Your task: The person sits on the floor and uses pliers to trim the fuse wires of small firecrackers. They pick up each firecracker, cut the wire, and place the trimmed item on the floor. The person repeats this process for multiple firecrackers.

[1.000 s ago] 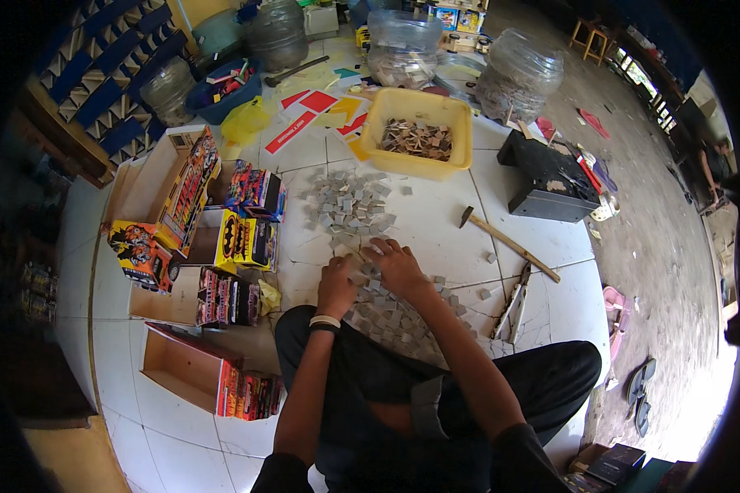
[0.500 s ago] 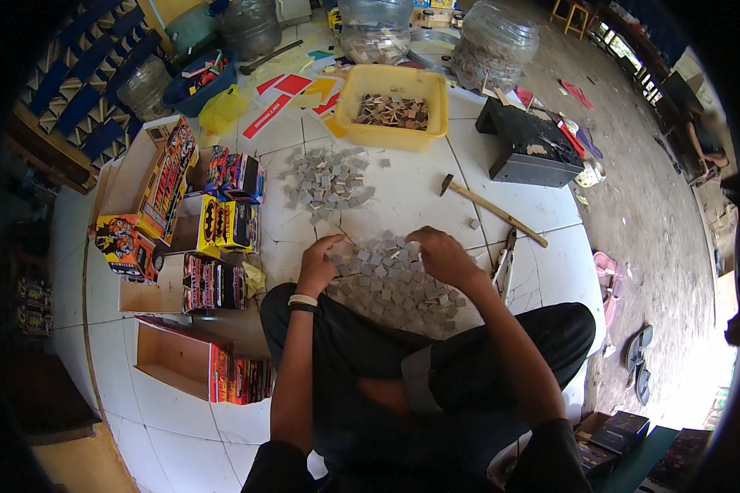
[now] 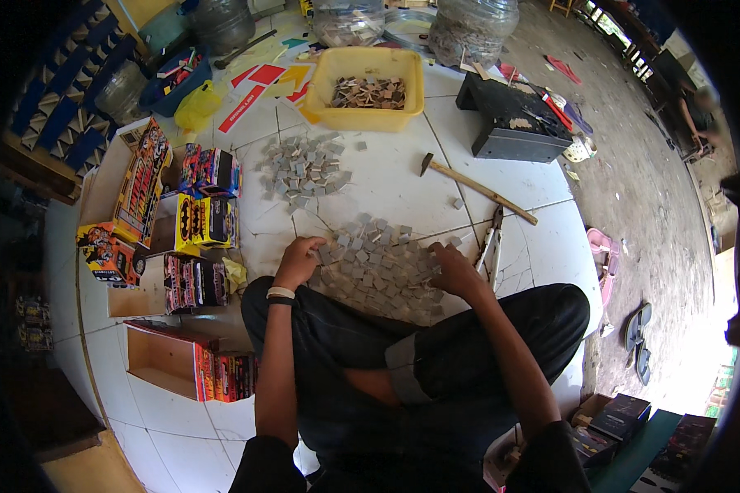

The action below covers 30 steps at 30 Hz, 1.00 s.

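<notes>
A loose heap of small grey square pieces lies on the white tiled floor in front of my crossed legs. At its left edge rests my left hand, its fingers apart and bent toward the pieces. My right hand curves around the heap's right edge, fingertips down among the squares. Neither hand visibly grips a piece, though some fingertips are hidden. Farther off and to the left is a second heap of grey squares. Beyond it stands a yellow plastic tub holding brownish and grey pieces.
A wooden-handled hammer and a plier-like tool lie to the right, near a black stand. Colourful open cardboard boxes line the left. Large clear plastic containers stand at the back. Pink sandals lie off the tiles.
Both hands have come down and nearer to me along the heap's sides, the right one most. The view has shifted slightly, and the near heap looks a little more gathered.
</notes>
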Motion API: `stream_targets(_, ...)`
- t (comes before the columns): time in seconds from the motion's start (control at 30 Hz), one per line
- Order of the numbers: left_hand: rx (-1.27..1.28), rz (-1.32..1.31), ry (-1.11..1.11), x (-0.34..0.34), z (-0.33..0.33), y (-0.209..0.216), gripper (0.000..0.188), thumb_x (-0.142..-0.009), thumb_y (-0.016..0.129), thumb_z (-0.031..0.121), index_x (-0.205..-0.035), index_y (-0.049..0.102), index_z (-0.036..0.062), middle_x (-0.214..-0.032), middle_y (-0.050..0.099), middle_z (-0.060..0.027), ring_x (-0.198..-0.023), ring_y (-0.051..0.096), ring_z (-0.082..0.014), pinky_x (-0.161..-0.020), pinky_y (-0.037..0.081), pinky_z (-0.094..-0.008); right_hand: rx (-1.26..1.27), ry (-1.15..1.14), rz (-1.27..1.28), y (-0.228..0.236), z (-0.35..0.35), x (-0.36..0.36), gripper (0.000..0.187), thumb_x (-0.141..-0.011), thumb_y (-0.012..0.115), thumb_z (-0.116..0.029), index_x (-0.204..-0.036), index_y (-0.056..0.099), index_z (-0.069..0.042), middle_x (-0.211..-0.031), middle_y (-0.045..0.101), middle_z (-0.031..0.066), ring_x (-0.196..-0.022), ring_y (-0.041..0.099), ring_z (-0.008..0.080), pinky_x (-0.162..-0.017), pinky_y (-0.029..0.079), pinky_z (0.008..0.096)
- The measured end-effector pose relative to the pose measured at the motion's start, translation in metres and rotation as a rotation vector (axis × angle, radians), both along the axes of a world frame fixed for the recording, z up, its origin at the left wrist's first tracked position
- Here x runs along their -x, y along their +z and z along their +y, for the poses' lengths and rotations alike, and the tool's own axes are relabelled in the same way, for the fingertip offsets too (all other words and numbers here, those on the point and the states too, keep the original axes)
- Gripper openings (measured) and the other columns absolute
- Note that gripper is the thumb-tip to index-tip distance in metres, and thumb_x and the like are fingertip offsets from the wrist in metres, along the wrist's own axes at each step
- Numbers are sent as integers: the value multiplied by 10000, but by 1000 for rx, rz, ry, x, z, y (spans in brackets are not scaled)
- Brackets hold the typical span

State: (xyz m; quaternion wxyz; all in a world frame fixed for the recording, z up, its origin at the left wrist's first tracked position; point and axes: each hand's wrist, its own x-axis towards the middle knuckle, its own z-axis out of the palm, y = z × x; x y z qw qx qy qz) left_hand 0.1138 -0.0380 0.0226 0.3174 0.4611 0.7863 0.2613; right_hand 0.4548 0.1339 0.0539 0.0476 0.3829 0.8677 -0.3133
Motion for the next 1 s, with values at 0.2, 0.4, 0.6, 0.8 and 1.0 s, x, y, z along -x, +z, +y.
stream_targets(0.2,-150,-43,54,-3,-1,-8,429,-860,554,-71,-1226,725,70,-1090,708,-188,-1025,698,-333,-917,544,-397,141,-64,110,15,13,-4,496,-751,828,-89,-1208,641,-40,-1065,732,212,-1051,701,394,-901,567,484)
stream_targets(0.4,-22,160,174,-8,-6,0,275,-863,606,-21,-1100,721,58,-1046,725,-178,-1002,702,-355,-865,556,-436,-68,-26,-133,33,13,-10,374,-751,871,-216,-1063,744,-54,-1021,760,190,-940,741,357,-813,584,461)
stream_targets(0.6,136,319,104,-20,-4,3,150,-853,636,31,-989,691,61,-906,731,-181,-916,704,-401,-825,556,-473,-13,219,-520,36,-8,-15,444,-725,863,-310,-1040,765,-13,-1052,758,223,-1026,734,387,-891,601,442)
stream_targets(0.8,116,-103,146,-10,-2,6,84,-864,629,35,-940,664,42,-934,733,-194,-911,705,-415,-811,556,-482,242,332,-234,23,2,0,337,-805,781,-251,-995,772,27,-896,771,183,-823,762,310,-766,602,393)
stream_targets(1.0,204,443,72,-27,-9,27,172,-888,625,108,-1014,675,1,-945,730,-233,-944,718,-424,-835,571,-506,178,129,-226,39,20,-25,257,-782,787,-199,-953,787,-7,-930,771,186,-860,766,347,-776,613,445)
